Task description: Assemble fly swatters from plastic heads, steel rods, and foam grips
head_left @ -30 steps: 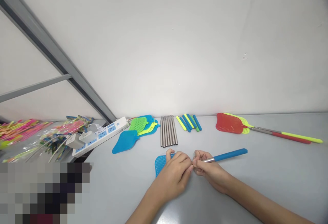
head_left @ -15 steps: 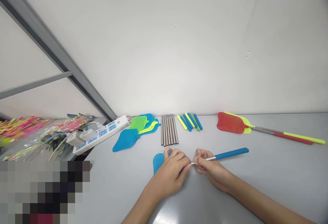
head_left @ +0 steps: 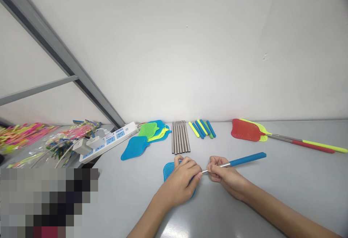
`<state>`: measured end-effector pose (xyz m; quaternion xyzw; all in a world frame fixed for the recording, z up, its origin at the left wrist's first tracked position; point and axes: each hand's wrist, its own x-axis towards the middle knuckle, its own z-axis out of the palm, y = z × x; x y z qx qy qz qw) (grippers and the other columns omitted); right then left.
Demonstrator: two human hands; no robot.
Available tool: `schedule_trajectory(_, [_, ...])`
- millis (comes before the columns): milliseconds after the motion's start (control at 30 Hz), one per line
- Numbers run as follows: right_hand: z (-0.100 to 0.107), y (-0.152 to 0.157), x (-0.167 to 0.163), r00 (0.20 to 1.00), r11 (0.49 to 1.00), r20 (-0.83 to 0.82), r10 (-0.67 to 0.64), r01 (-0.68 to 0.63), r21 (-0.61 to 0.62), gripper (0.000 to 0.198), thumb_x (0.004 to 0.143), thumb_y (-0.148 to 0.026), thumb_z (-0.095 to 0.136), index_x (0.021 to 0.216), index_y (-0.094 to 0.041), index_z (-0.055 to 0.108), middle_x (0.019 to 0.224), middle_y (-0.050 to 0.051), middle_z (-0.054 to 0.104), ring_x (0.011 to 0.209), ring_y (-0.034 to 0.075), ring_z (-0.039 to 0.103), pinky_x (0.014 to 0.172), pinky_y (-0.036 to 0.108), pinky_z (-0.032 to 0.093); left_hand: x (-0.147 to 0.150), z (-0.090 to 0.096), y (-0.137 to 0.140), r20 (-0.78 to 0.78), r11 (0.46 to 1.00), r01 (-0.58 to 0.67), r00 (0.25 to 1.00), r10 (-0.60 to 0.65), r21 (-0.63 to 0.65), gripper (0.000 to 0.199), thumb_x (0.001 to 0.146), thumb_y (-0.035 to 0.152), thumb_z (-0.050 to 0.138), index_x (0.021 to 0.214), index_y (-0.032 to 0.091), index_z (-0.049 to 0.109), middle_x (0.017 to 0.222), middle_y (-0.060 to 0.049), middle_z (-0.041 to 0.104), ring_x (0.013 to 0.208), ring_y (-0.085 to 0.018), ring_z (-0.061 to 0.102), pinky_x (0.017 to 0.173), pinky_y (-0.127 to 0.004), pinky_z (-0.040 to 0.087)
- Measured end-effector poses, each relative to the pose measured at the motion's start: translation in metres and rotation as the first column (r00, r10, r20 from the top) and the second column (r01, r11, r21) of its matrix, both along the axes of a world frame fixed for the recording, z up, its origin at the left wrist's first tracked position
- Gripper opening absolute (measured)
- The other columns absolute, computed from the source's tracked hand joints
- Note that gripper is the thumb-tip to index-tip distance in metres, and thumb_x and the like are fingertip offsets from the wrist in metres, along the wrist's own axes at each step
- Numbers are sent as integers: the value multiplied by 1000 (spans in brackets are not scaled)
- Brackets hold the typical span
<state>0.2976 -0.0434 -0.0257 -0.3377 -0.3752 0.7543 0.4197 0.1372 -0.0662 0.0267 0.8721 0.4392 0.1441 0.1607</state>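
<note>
My left hand is closed over a blue perforated fly swatter head on the table, covering most of it. Its thumb and fingers pinch around the neck, where a thin metal rod emerges. My right hand is closed around the same rod, its fingertips pinching close to the left thumb. From that hand the thicker tube runs into a blue handle, tilted up to the right. The joint between head and rod is hidden under my left fingers.
Behind the hands lie several metal rods, several coloured handle grips and loose swatter heads. A red swatter overlaps a yellow one at right. A power strip and bagged items are at left.
My right hand has shifted slightly right, and a little more of the thin rod shows between the hands. My left hand stays on the swatter head. The view has shifted slightly.
</note>
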Motion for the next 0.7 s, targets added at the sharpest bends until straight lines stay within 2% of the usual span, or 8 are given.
schedule_trajectory(433, [-2, 12, 9, 999, 998, -3, 43, -43, 47, 26, 63, -19, 57, 54, -18, 33, 49, -6, 36, 41, 5, 20, 43, 24, 11, -1, -1, 4, -18, 1000, -7, 1000, 7, 20, 21, 84, 18, 30, 69, 18, 44, 71, 2, 50, 78, -13, 42, 81, -33, 24])
schedule_trajectory(700, [-1, 18, 12, 997, 995, -52, 48, -43, 87, 26, 66, -14, 53, 53, -18, 31, 47, -7, 31, 41, 4, 19, 43, 24, 9, -7, -2, 10, -7, 999, -16, 1000, 16, 31, 19, 85, 20, 30, 70, 19, 43, 71, 3, 50, 79, -13, 43, 80, -34, 22])
